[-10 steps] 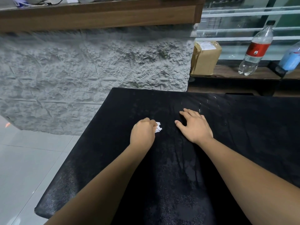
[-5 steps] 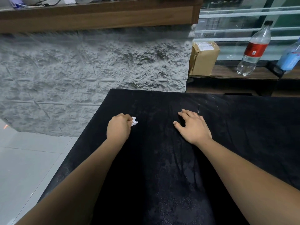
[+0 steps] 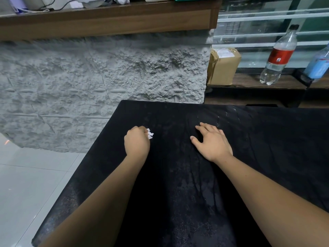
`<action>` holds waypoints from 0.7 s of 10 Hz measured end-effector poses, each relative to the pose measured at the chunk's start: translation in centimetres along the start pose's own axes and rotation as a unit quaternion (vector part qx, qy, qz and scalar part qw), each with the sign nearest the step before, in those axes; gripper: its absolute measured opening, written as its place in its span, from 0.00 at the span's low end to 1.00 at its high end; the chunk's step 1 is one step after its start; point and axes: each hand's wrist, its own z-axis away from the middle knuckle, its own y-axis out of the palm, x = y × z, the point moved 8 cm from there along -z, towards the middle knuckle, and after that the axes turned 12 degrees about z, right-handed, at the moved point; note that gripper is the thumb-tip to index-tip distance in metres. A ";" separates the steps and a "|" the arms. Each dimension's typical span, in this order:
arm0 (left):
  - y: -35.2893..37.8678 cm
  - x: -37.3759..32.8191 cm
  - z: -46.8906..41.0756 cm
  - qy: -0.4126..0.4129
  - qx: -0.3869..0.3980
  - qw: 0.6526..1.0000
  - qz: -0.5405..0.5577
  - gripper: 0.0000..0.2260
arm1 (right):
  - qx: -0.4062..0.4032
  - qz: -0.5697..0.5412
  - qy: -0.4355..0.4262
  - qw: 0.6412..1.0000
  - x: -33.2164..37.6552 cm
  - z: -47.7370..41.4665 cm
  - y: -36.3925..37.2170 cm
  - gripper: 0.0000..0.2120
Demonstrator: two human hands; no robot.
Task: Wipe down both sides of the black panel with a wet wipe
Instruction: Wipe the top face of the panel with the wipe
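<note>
So the black panel (image 3: 195, 175) lies flat and fills most of the view, streaked with damp patches. The left hand (image 3: 137, 142) is balled into a fist pressed on the panel, clutching a scrunched white wet wipe (image 3: 150, 134) that pokes out past the knuckles. The right hand (image 3: 212, 141) rests flat on the panel, fingers spread, holding nothing.

Containers: on the wooden shelf (image 3: 258, 82) behind there's a clear bottle (image 3: 279, 56) with a red label, only a little clear liquid at the bottom, a taped-shut cardboard box (image 3: 224, 66) whose contents I can't see, and a blue bottle (image 3: 318, 65) cut off at the edge.
</note>
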 end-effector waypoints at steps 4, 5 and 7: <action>4.2 -5.6 1.4 0.058 0.033 0.997 0.041 0.06 | 0.003 0.006 -0.003 1.000 0.0 -0.1 0.0 0.34; 4.9 -6.5 1.5 0.082 0.049 0.995 0.042 0.07 | 0.002 0.005 -0.004 1.000 0.0 -0.1 0.1 0.34; 4.5 -5.5 0.3 0.130 0.082 0.988 0.027 0.07 | 0.002 0.000 -0.004 1.000 -0.1 -0.1 0.1 0.34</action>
